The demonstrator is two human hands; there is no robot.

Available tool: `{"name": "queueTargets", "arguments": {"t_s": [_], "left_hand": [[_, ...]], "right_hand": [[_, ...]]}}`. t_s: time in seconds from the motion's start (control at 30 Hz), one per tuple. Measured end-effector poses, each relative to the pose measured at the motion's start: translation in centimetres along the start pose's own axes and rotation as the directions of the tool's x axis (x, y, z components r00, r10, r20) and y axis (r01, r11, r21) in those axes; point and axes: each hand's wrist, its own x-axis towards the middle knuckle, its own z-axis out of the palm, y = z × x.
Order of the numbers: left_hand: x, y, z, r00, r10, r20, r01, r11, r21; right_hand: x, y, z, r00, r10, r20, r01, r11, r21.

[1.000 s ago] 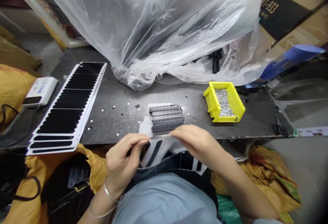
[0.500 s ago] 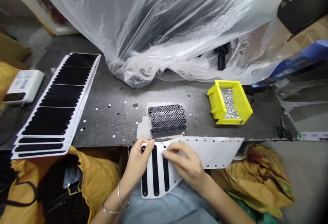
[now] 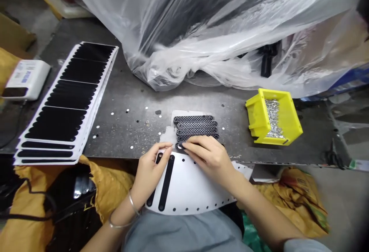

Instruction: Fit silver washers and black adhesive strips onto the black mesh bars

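Observation:
My left hand [image 3: 150,173] pinches the near edge of a curved white backing sheet [image 3: 188,188] that lies over my lap, with long black strips stuck on it. My right hand [image 3: 209,158] reaches over the sheet's far edge, its fingertips on the left end of the nearest of several black mesh strips [image 3: 196,126]. Those strips lie side by side on a small white patch at the table's front edge. My right palm hides most of the nearest strip.
The dark metal table [image 3: 121,136] is dotted with small white discs. A fanned stack of white sheets with black scalloped strips [image 3: 66,98] lies left, beside a white power bank [image 3: 27,80]. A yellow bin [image 3: 255,115] of silver rivets stands right, below clear plastic sheeting [image 3: 216,33].
My right hand has moved forward off the white sheet onto the mesh strips. The white sheet has swung and curved across my lap, and the view has shifted.

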Motion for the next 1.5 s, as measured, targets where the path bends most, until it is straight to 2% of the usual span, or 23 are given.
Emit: {"name": "queueTargets", "arguments": {"t_s": [0.1, 0.3, 0.43, 0.53, 0.6, 0.73, 0.9, 0.97, 1.13, 1.37, 1.5], "left_hand": [[0.6, -0.1, 0.3, 0.999, -0.027, 0.016, 0.028, 0.998, -0.054], [1.2, -0.1, 0.6, 0.996, -0.062, 0.062, 0.069, 0.991, -0.115], [1.8, 0.3, 0.5, 0.992, -0.074, 0.099, 0.084, 0.992, -0.099], [2.2, 0.4, 0.4, 0.990, -0.081, 0.111, 0.091, 0.992, -0.083], [2.3, 0.4, 0.4, 0.989, -0.088, 0.122, 0.098, 0.992, -0.078], [2.4, -0.1, 0.5, 0.986, -0.097, 0.133, 0.108, 0.991, -0.080], [2.4, -0.2, 0.5, 0.990, -0.072, 0.120, 0.083, 0.993, -0.083], [2.3, 0.0, 0.5, 0.991, -0.069, 0.117, 0.080, 0.993, -0.091], [2.3, 0.2, 0.6, 0.991, -0.066, 0.117, 0.077, 0.993, -0.088], [2.4, -0.1, 0.6, 0.992, -0.051, 0.118, 0.063, 0.993, -0.098], [2.2, -0.2, 0.4, 0.992, -0.046, 0.119, 0.060, 0.991, -0.119]], "right_hand": [[0.1, 0.8, 0.2, 0.996, -0.068, 0.054, 0.067, 0.998, 0.003], [0.2, 1.2, 0.2, 0.998, -0.046, 0.037, 0.044, 0.998, 0.052], [0.6, 1.0, 0.4, 0.994, -0.096, 0.059, 0.096, 0.995, 0.002], [0.5, 1.2, -0.4, 0.988, -0.117, 0.099, 0.126, 0.988, -0.089], [0.1, 1.5, -1.5, 0.992, -0.064, 0.109, 0.075, 0.992, -0.105], [-1.0, 2.4, -3.2, 0.986, 0.109, 0.128, -0.118, 0.991, 0.062], [-1.0, 2.9, -2.7, 0.987, 0.000, 0.158, -0.011, 0.998, 0.068], [-0.9, 3.0, -2.5, 0.982, -0.010, 0.187, -0.007, 0.996, 0.089], [-0.8, 2.9, -3.1, 0.983, 0.014, 0.182, -0.031, 0.995, 0.091], [0.3, 2.7, -3.4, 0.979, 0.136, 0.154, -0.174, 0.947, 0.270], [0.0, 2.1, -3.1, 0.989, 0.089, 0.116, -0.118, 0.952, 0.281]]}}
